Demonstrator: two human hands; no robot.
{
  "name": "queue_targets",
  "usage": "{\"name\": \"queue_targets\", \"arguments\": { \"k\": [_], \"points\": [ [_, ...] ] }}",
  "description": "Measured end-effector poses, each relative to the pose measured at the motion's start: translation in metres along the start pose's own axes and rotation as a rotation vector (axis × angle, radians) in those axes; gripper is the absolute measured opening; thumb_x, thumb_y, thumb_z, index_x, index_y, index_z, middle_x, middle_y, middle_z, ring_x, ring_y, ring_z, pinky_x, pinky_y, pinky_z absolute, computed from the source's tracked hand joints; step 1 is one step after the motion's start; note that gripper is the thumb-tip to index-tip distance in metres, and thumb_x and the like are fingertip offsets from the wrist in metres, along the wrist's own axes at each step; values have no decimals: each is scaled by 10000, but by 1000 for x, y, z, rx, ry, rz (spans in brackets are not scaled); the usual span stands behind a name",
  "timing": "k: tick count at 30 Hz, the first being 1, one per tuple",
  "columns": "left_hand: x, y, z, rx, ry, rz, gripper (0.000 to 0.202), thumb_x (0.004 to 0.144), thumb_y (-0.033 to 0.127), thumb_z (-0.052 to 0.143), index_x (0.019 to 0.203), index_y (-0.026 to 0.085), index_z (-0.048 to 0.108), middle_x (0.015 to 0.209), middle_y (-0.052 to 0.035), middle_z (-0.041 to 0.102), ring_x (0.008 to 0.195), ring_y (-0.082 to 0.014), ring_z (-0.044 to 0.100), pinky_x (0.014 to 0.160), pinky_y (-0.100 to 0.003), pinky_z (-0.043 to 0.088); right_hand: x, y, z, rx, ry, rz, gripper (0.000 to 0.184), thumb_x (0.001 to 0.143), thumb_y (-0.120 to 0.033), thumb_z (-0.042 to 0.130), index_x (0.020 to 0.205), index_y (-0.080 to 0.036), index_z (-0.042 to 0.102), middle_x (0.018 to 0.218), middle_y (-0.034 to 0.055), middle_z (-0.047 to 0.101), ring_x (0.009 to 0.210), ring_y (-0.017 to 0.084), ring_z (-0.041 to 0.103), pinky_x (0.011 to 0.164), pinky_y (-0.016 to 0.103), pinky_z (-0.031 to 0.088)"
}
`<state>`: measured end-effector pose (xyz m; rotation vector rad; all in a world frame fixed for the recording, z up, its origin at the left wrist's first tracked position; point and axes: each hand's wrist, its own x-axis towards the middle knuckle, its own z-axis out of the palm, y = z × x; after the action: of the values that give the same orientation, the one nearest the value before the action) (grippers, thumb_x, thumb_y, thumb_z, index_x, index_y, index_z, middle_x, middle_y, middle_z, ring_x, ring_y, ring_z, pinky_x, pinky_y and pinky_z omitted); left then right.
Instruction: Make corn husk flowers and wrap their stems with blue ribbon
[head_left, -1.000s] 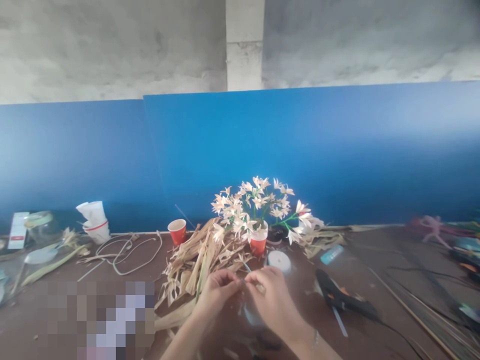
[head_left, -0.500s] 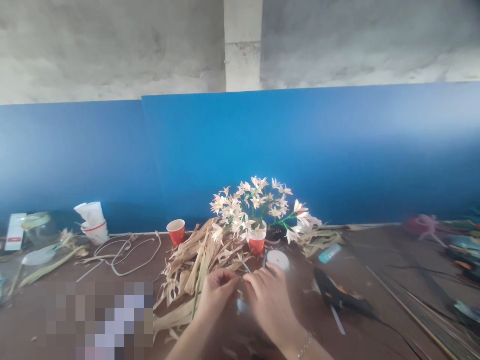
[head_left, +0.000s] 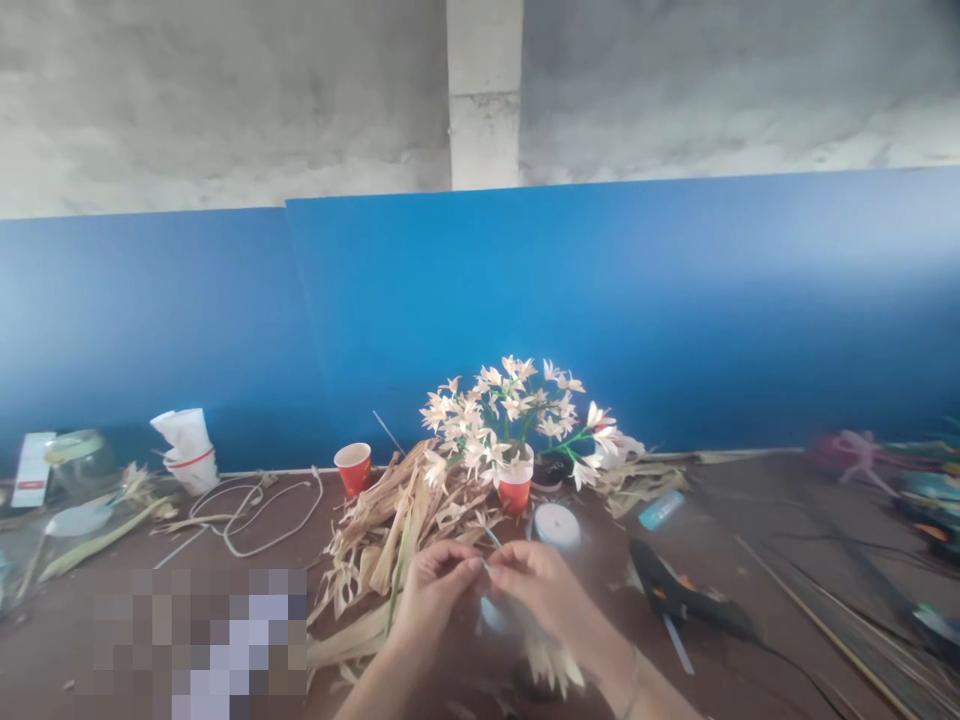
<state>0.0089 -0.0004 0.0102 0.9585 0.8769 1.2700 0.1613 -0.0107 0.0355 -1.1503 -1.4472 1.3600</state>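
My left hand (head_left: 442,590) and my right hand (head_left: 540,590) meet above the brown table, thumbs and forefingers pinched close together. Between the fingertips runs a thin pale strip (head_left: 492,538), whose far end points toward the flowers. Below my right palm shows a blurred cream flower (head_left: 555,668); whether that hand holds it, I cannot tell. Just beyond the hands lies a white roll of tape (head_left: 556,524). Behind it, cream husk flowers (head_left: 517,405) on green stems stand in a red and white paper cup (head_left: 514,495).
Dried corn husks (head_left: 382,515) lie left of the flowers, by another red paper cup (head_left: 352,468). A black glue gun (head_left: 675,590) with its cord sits to the right, near a teal packet (head_left: 661,510). A white cable (head_left: 255,520) coils leftward. A blue partition (head_left: 480,290) stands behind.
My right hand has turned and its fingers have drawn in to a pinch by the left fingertips. The cream flower has come into sight under it. My left hand stays nearly in place.
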Motion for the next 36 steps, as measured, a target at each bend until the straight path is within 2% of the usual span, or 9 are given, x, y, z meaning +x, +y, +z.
{"name": "queue_targets", "arguments": {
  "k": [6,9,12,14,16,20,24,30,36],
  "points": [
    [-2,-7,-2,-138,-123,-84,297,594,352,809,652,154,595,462,-3,614,383,-103,521,407,-200,354,0,-1,-8,349,-234,155,338,598,-426,770,585,-130,608,537,-17,591,485,78,524,543,213,389],
    [-4,-8,-2,-154,-124,-81,288,622,354,790,647,162,577,466,0,605,411,-120,548,406,-200,349,3,2,-9,303,-244,149,335,612,-439,747,618,-128,622,552,-11,605,480,83,529,529,217,388],
    [-6,-7,2,-104,-59,-61,312,610,380,787,616,161,565,413,15,560,365,-96,482,387,-199,328,4,3,-10,97,-155,103,252,669,-375,694,708,-133,638,601,-7,639,503,95,540,517,217,384],
    [-8,-7,5,-67,10,-42,335,590,405,790,602,162,559,393,28,539,336,-74,423,371,-194,312,3,4,-7,-95,-66,-9,157,701,-282,648,779,-146,645,682,6,673,588,123,581,558,231,409],
    [-9,-7,8,-42,70,-25,353,569,427,792,594,164,558,390,41,523,328,-60,386,362,-187,299,1,7,-2,-344,62,-206,128,718,-199,617,837,-167,649,758,19,693,698,161,610,672,282,433],
    [-9,-7,11,-36,119,-4,355,556,430,792,592,165,559,411,60,500,345,-55,382,365,-179,285,-3,15,11,-802,362,-620,115,772,-102,566,787,-195,632,698,9,659,703,171,583,897,407,328],
    [-4,-9,7,10,89,-24,348,552,420,797,612,153,582,457,43,540,373,-64,425,389,-185,311,-1,23,13,-963,464,-789,189,811,-71,515,710,-207,599,613,-25,599,646,144,548,935,390,274],
    [5,-15,-6,102,46,-44,320,570,380,801,675,132,627,499,7,611,427,-77,493,443,-186,358,3,25,9,-925,439,-735,217,837,-70,478,748,-211,617,639,-24,624,655,143,570,942,387,262],
    [2,-7,-7,74,-14,-63,313,569,376,809,688,141,639,538,-14,658,472,-104,551,481,-203,405,-1,11,5,-646,289,-413,163,779,-125,522,727,-195,659,711,12,689,721,178,617,847,361,369]
  ]
}}
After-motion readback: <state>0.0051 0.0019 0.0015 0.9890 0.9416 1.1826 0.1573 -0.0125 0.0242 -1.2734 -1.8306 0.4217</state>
